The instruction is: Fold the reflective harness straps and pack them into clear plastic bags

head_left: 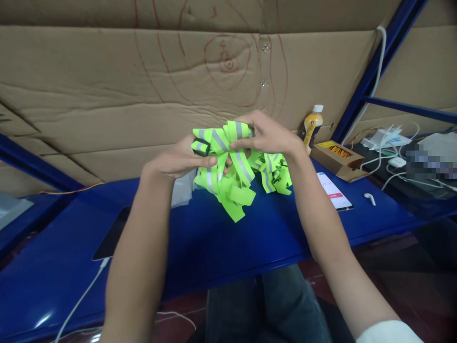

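Note:
Both of my hands grip a tangled bundle of neon yellow-green reflective straps [238, 164] with silver stripes, held up over the blue table [214, 252]. My left hand [183, 157] is closed on the bundle's left side, its thumb lying across the front by a black buckle [202, 147]. On the upper right, my right hand [266, 136] pinches the straps, fingers partly hidden behind them. Loose strap ends dangle below. Just behind my right wrist lies a pile of more such straps [276, 174]. Some white plastic wrapping [182, 191] shows under my left hand.
On the right are a bottle [312, 125], an open cardboard box [337, 159], a lit phone [332, 191], a white earbud [370, 198] and tangled white cables [383, 152]. A dark tablet [113, 236] with a charging cable lies left. A cardboard wall [107, 71] stands behind.

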A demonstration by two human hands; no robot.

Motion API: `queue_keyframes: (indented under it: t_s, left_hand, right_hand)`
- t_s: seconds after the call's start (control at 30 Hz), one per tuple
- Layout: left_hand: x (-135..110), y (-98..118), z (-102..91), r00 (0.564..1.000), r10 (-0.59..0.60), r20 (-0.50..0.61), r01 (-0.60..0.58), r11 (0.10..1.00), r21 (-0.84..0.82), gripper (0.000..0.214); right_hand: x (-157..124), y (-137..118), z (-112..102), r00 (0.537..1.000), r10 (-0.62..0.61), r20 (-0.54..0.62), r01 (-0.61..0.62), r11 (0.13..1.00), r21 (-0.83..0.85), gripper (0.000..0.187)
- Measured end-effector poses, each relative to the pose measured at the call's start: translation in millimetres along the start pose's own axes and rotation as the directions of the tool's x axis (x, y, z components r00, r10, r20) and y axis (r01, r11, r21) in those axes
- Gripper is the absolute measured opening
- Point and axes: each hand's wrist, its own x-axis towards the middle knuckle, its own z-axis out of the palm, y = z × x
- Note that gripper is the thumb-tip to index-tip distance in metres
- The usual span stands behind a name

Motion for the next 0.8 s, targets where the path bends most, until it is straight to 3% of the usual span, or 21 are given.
queue_keyframes:
  t_s: [0.17, 0.23, 0.4, 0.53, 0.63, 0.8]
  left_hand:
    - [0, -5, -8.8, 1.0, -0.01, -0.006, 0.01, 0.996, -0.09, 0.076]
    - [3, -4, -7.6, 0.997, -0.04, -0.064, 0.033, 0.993, -0.117, 0.07]
    - [7, 6, 1.7, 0.963, -0.08, -0.258, 0.054, 0.993, -0.106, 0.042]
    - [2, 19, 3.5, 0.925, 0.143, -0.351, -0.069, 0.974, 0.216, 0.049]
    - [-2, 29, 5.8, 0.905, 0.318, -0.282, -0.129, 0.839, 0.529, 0.053]
    - [0, 36, 20.3, 0.907, 0.392, -0.157, -0.178, 0.693, 0.698, 0.046]
  right_hand:
    - [7, -3, 8, 0.995, -0.067, -0.069, 0.053, 0.98, -0.19, 0.015]
    - [10, -3, 13, 0.99, -0.105, -0.093, 0.08, 0.969, -0.234, 0.009]
    - [16, 9, 23, 0.969, -0.225, -0.103, 0.188, 0.94, -0.284, 0.027]
    - [19, 23, 22, 0.948, -0.3, -0.11, 0.285, 0.95, -0.13, 0.05]
    - [17, 29, 20, 0.962, -0.232, -0.147, 0.239, 0.97, 0.033, 0.052]
    - [7, 26, 9, 0.983, -0.146, 0.111, 0.129, 0.98, 0.15, 0.049]
